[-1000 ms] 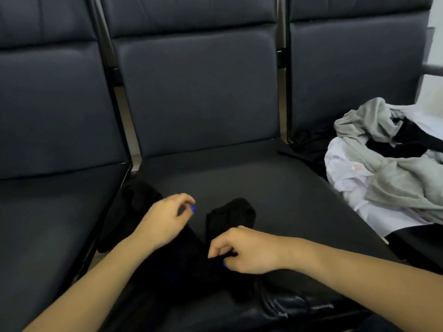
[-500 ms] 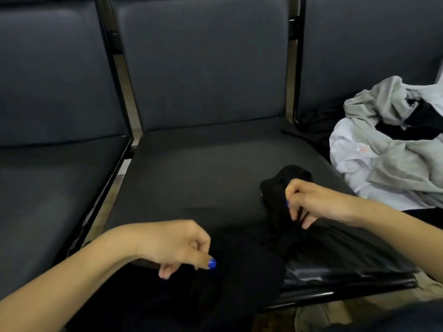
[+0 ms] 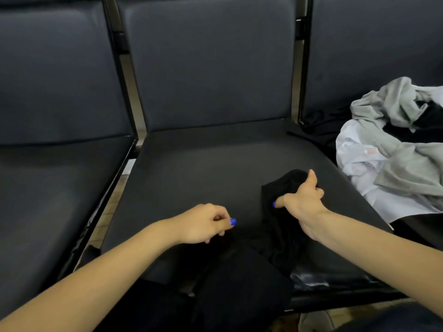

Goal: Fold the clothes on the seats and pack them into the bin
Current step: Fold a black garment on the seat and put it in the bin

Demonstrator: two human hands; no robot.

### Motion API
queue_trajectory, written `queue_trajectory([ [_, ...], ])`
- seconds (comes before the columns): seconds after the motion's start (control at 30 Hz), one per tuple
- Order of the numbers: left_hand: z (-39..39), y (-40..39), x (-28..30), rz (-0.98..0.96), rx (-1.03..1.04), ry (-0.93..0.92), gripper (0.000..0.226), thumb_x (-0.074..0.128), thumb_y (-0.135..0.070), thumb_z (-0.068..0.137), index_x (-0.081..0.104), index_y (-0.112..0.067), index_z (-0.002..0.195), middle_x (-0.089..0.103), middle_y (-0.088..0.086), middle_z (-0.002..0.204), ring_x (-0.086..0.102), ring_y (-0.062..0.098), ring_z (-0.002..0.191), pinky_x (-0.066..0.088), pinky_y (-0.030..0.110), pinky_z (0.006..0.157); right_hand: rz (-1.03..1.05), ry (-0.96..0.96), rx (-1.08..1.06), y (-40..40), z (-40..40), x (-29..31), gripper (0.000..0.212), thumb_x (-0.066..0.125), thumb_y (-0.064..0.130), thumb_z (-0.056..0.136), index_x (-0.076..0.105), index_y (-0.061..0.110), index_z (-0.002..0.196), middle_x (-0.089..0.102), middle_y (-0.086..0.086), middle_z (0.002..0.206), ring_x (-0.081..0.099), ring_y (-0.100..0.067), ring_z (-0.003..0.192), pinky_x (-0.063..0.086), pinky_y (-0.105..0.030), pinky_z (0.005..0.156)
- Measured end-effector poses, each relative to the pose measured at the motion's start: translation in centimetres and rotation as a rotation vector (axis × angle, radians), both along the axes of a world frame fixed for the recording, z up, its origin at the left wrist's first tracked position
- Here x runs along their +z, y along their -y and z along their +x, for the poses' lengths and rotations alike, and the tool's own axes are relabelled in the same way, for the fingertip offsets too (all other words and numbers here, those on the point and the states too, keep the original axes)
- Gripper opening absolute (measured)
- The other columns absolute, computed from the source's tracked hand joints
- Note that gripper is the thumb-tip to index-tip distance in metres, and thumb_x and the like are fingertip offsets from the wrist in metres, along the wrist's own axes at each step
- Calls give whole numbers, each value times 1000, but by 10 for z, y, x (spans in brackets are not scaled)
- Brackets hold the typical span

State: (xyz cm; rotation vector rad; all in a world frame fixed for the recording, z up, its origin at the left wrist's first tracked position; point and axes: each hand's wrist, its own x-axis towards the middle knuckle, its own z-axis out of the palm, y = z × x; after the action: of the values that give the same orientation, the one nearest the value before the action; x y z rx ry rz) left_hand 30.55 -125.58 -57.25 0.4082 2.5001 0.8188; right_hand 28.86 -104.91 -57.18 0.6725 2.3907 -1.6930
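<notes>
A black garment (image 3: 275, 238) lies across the front of the middle seat (image 3: 203, 168) and hangs over its front edge. My right hand (image 3: 302, 200) grips a bunched end of it on the right side of the seat, thumb pointing up. My left hand (image 3: 203, 224) pinches another part of the same black cloth near the seat's front middle. No bin is in view.
A pile of clothes covers the right seat: a grey garment (image 3: 395, 140), a white one (image 3: 364, 168) and black pieces. The left seat (image 3: 55, 188) holds nothing. Metal frame gaps (image 3: 127, 75) separate the seats. Floor shows below the front edge.
Both hands have moved apart since a second ago. The right hand carried its end of the black garment to the right, and the left hand shifted down to the seat's front.
</notes>
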Motion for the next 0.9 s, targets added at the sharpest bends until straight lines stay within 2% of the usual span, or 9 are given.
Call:
queue_trajectory([
  [0.13, -12, -12, -8, 42, 65, -26, 18, 44, -28, 100, 60, -20, 107, 63, -14, 86, 52, 4, 51, 41, 11, 55, -390, 40, -101, -2, -16, 2, 59, 64, -10, 81, 47, 2, 136, 55, -22, 126, 57, -37, 111, 51, -42, 88],
  [0.2, -15, -15, -8, 66, 101, -29, 19, 46, -22, 99, 58, -20, 113, 62, -12, 91, 54, 5, 57, 39, 8, 51, -346, 75, 51, 1, -12, 8, 36, 62, -13, 80, 64, -2, 114, 65, -24, 108, 63, -32, 97, 55, -35, 77],
  [0.33, -21, -4, -3, 68, 49, -306, 56, 63, -21, 90, 38, -30, 140, 44, -10, 127, 52, 8, 107, 41, 17, 89, -261, -50, 321, 9, -4, 28, 25, 62, -8, 81, 70, 4, 102, 71, -19, 94, 67, -21, 82, 55, -22, 70],
  [0.4, -23, 0, 2, 105, -28, -308, 76, 70, -42, 77, 31, -38, 142, 34, -14, 139, 34, 4, 126, 26, 21, 107, -316, -126, 436, 13, 0, 41, 24, 60, -7, 83, 69, 7, 100, 71, -15, 88, 68, -18, 80, 55, -21, 73],
  [0.47, -21, 0, 5, 143, -58, -234, 80, 64, -64, 61, 42, -41, 134, 34, -20, 142, 24, 1, 132, 17, 23, 112, -369, -188, 511, 11, 4, 50, 25, 59, -6, 84, 69, 8, 101, 71, -13, 83, 68, -17, 79, 55, -23, 76],
  [0.53, -18, -3, 9, 340, 21, -85, 55, 70, -58, 64, 62, -35, 113, 53, -21, 128, 41, 2, 125, 29, 28, 109, -430, -232, 556, 7, 8, 57, 25, 56, -6, 86, 68, 8, 103, 70, -11, 79, 67, -15, 76, 54, -21, 70],
  [0.63, -13, -12, 20, 624, 148, -14, 11, 72, -22, 83, 66, -19, 91, 67, -7, 91, 61, 6, 91, 46, 26, 88, -450, -279, 559, 0, 9, 65, 26, 53, -2, 88, 70, 11, 102, 70, -8, 76, 67, -12, 72, 52, -20, 64],
  [0.77, -10, -18, 36, 819, 212, -84, 3, 64, -9, 88, 63, -12, 90, 69, 5, 84, 65, 12, 82, 50, 20, 80, -417, -321, 495, -7, 9, 68, 32, 53, -3, 87, 67, 16, 109, 71, -5, 90, 67, -14, 82, 52, -25, 74],
  [0.9, -8, -20, 42, 829, 191, -218, 6, 64, -8, 87, 66, -12, 91, 70, -8, 73, 66, 4, 74, 50, 14, 74, -430, -295, 464, -6, 11, 65, 42, 56, -3, 86, 60, 22, 119, 68, -7, 111, 68, -20, 94, 52, -31, 78],
])
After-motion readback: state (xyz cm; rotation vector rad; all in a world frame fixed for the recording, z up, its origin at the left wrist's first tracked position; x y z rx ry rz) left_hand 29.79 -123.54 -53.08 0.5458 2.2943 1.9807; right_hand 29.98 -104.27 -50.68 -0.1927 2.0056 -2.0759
